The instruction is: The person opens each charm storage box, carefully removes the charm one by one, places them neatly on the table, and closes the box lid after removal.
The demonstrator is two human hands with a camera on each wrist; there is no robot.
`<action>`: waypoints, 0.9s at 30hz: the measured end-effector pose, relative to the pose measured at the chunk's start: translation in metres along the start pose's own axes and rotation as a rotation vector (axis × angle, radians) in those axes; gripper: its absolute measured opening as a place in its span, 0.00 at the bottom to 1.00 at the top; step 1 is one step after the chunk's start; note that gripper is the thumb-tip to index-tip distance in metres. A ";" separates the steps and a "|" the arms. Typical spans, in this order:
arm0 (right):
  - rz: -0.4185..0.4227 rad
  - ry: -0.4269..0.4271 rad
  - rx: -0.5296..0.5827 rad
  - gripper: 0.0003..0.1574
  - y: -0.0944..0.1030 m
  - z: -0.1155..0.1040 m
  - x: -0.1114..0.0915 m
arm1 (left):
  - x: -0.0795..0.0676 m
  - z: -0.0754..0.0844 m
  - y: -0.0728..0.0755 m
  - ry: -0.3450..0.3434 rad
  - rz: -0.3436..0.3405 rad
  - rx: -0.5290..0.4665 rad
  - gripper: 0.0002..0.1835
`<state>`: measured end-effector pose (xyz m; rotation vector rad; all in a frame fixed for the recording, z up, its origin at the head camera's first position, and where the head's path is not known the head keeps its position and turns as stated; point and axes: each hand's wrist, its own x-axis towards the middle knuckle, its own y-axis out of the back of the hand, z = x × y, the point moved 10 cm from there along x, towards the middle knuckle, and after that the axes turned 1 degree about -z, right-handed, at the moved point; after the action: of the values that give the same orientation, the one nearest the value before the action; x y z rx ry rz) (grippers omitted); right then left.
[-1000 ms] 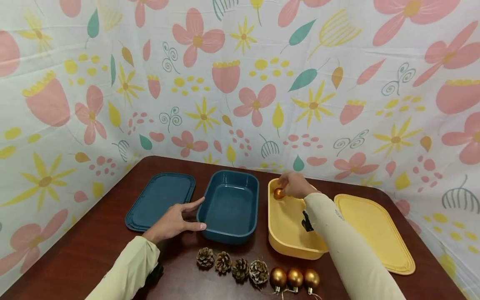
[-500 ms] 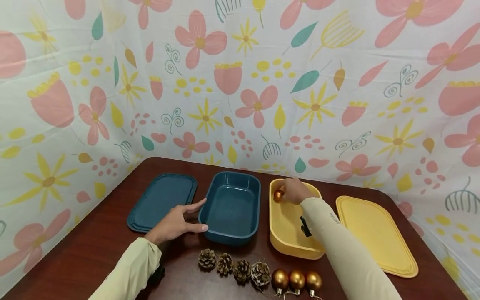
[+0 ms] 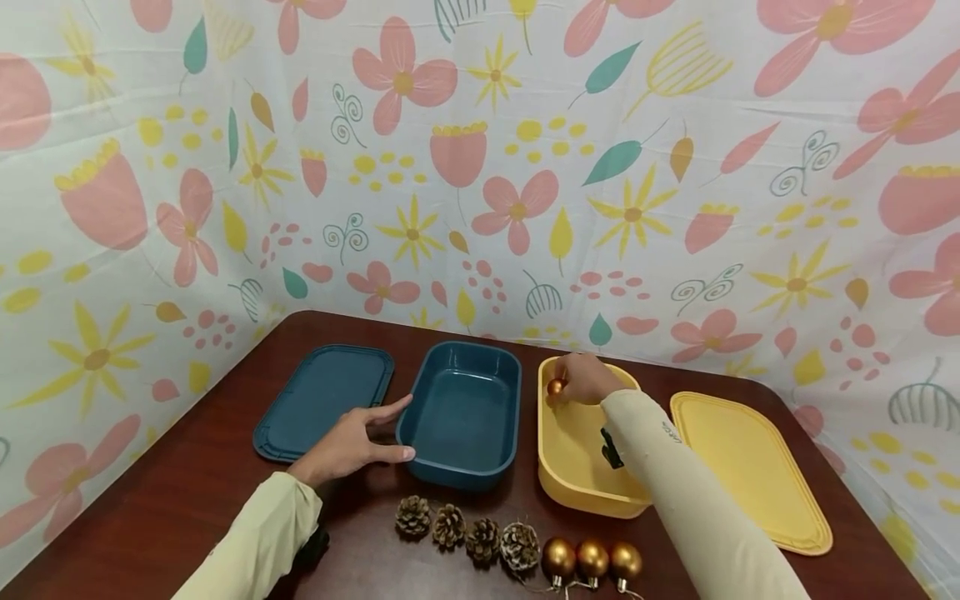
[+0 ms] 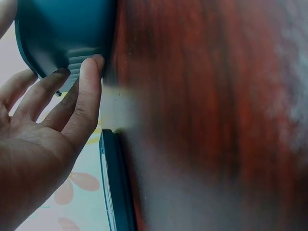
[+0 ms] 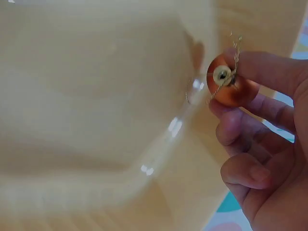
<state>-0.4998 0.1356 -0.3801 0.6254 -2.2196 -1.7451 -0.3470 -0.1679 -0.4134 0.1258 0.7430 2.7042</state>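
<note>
My right hand (image 3: 591, 380) reaches inside the far left corner of the yellow container (image 3: 573, 458) and pinches a copper-gold Christmas ball (image 3: 556, 387). In the right wrist view the ball (image 5: 230, 94) sits between thumb and fingers, its cap and thin string facing the camera, close over the container's corner. My left hand (image 3: 348, 440) touches the left side of the blue container (image 3: 459, 421), its thumb at the near left corner. The left wrist view shows its fingers (image 4: 83, 98) extended against the container's outer wall.
Several pinecones (image 3: 483, 542) and three gold Christmas balls (image 3: 592, 558) stand in a row along the front. A blue lid (image 3: 326, 400) lies left of the blue container, a yellow lid (image 3: 750, 467) right of the yellow one. A floral curtain (image 3: 480, 208) hangs behind the table.
My right hand has lowered slightly into the yellow container's far left corner, still holding the Christmas ball. The left hand keeps its place at the blue container.
</note>
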 end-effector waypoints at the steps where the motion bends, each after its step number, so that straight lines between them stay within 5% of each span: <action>1: 0.004 0.000 0.005 0.11 0.003 0.000 -0.001 | 0.000 0.000 0.000 0.000 -0.002 -0.001 0.46; 14: -0.009 0.057 0.139 0.16 0.025 -0.014 -0.025 | -0.002 0.002 0.001 -0.006 0.003 0.019 0.46; 27: 0.100 0.183 0.125 0.13 0.050 -0.040 -0.069 | -0.001 0.003 0.000 0.000 -0.005 0.009 0.46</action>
<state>-0.4300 0.1440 -0.3170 0.6607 -2.2044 -1.4490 -0.3459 -0.1669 -0.4107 0.1258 0.7542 2.6961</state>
